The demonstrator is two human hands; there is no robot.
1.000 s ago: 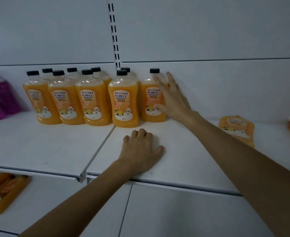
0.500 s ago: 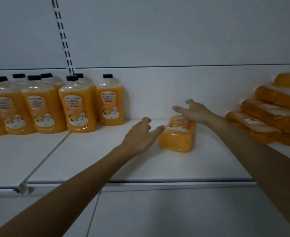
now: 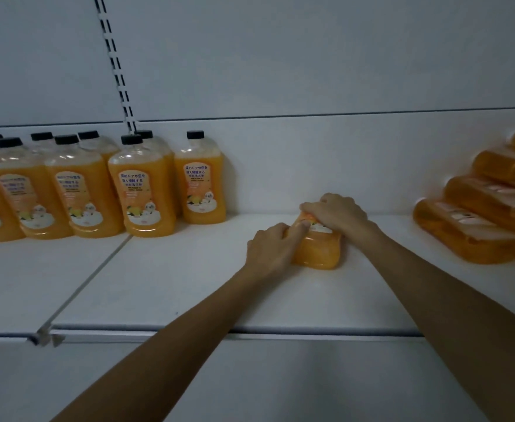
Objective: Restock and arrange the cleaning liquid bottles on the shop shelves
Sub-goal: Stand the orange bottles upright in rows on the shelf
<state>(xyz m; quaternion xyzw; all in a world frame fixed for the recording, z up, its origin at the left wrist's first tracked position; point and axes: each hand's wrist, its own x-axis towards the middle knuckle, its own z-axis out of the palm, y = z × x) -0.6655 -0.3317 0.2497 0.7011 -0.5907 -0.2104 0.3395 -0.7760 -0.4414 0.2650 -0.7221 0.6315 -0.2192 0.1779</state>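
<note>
The lying bottle (image 3: 317,249) is full of orange liquid and flat on its side on the white shelf (image 3: 189,287), right of centre. Its base points toward us and its label faces up. Both hands are on it. The left hand (image 3: 268,252) takes the near left edge, fingers curled round the side, one finger stretched across the label. The right hand (image 3: 338,213) comes over from the right, fingers bent and clamped down on the far end, so the cap is hidden underneath. The bottle looks to be resting on the shelf, though I can't tell whether any part of it is lifted.

Off to the left, well apart from the hands, stand the upright bottles (image 3: 140,193). They have black caps and the same orange fill, with labels facing forward, front row and back row packed close. The end bottle (image 3: 202,184) stands at the right of that group, set back against the rear panel (image 3: 326,159).

Over at the right edge are the stacked bottles (image 3: 469,226), all lying down and piled in steps, partly cut off by the frame.

A slotted rail (image 3: 114,62) runs up the wall behind the upright group. A seam (image 3: 95,275) between two shelf boards runs diagonally from the front lip back toward them. Both forearms reach in across the front edge.
</note>
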